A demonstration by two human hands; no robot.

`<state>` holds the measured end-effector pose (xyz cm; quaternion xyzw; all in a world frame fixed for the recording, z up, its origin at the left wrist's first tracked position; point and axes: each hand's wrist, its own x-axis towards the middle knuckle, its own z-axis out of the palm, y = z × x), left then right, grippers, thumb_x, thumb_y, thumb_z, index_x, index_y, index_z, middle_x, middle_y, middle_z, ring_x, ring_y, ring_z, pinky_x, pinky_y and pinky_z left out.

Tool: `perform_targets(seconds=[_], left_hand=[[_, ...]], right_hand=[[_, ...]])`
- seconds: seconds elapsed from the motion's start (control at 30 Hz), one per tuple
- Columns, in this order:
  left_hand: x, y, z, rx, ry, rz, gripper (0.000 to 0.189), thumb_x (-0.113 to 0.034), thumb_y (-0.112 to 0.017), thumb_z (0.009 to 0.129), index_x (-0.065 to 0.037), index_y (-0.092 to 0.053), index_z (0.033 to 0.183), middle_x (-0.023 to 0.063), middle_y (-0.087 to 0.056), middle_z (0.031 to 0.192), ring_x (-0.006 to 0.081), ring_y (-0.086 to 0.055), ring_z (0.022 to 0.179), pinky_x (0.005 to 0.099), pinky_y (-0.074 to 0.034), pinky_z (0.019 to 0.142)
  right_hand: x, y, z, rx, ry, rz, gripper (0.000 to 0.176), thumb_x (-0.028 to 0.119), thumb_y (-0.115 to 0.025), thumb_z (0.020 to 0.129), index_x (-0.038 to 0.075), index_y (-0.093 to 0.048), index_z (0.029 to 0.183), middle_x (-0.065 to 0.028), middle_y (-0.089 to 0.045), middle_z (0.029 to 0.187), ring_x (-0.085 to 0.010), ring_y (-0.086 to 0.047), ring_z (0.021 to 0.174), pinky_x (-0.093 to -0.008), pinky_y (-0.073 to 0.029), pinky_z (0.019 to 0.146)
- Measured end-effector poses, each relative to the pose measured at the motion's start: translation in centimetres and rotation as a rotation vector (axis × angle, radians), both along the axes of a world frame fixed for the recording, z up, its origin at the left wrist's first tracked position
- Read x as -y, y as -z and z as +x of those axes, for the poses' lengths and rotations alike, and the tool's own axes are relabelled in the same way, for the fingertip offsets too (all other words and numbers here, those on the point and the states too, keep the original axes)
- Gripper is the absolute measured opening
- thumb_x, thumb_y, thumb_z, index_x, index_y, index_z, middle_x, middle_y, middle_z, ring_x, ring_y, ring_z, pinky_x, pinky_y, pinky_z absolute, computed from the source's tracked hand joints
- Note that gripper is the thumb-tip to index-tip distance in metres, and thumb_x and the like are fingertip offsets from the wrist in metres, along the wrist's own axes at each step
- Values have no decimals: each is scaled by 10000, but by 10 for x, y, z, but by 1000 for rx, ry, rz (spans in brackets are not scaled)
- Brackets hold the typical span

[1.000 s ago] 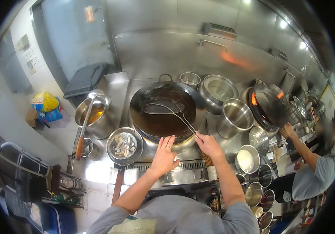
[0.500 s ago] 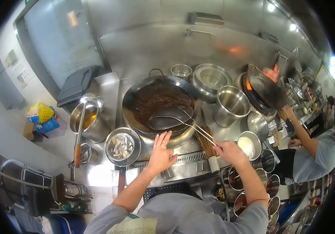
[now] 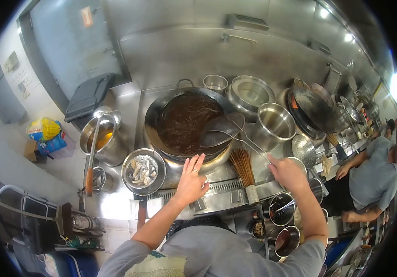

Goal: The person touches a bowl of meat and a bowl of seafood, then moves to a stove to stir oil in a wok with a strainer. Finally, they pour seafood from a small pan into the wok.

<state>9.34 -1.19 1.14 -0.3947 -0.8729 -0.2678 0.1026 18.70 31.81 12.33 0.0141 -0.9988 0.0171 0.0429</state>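
The wok (image 3: 153, 121) is the largest thing here, standing ahead of both hands, with dark liquid (image 3: 190, 119) in it. Over its right near side is the strainer (image 3: 221, 131); whether the mesh head touches the rim or hangs just above it, I cannot tell. The strainer's long axis runs on a slant, from the head over the wok back toward the person and out to the right. A steel pot (image 3: 267, 138) stands just right of the head, and the brush (image 3: 243, 169) lies below the handle, nearer the person.

The right hand (image 3: 289, 173) is wrapped around the handle's end, so the head lies forward and to the left of it. The left hand (image 3: 190, 183) has its fingers stretched out and its thumb apart, holding nothing; the head lies forward and to its right. The left fingertips look nearer to the head, close by the wok's near rim; whether they touch that rim is unclear.
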Motion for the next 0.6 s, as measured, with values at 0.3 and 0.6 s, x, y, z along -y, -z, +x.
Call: perform_targets(seconds=[0.3,0.6], left_hand=[[-1,7,0,-9,-8,23,230,-188,-734,762,-46,-621,621,234,-307,1612,418,-285,1477,588,-216,1211],[-2,8,2,-25,-18,18,237,-170,-732,733,-69,-569,594,231,-305,1611,427,-275,1480,593,-208,1211]], right_hand=[[20,59,-76,-91,-19,-132,409,262,-630,962,68,-620,1322,-228,-721,882,-425,-697,825,-524,-563,764],[70,92,-132,-192,-11,-424,379,263,-626,965,86,-650,1300,-262,-706,928,-460,-683,863,-543,-556,816]])
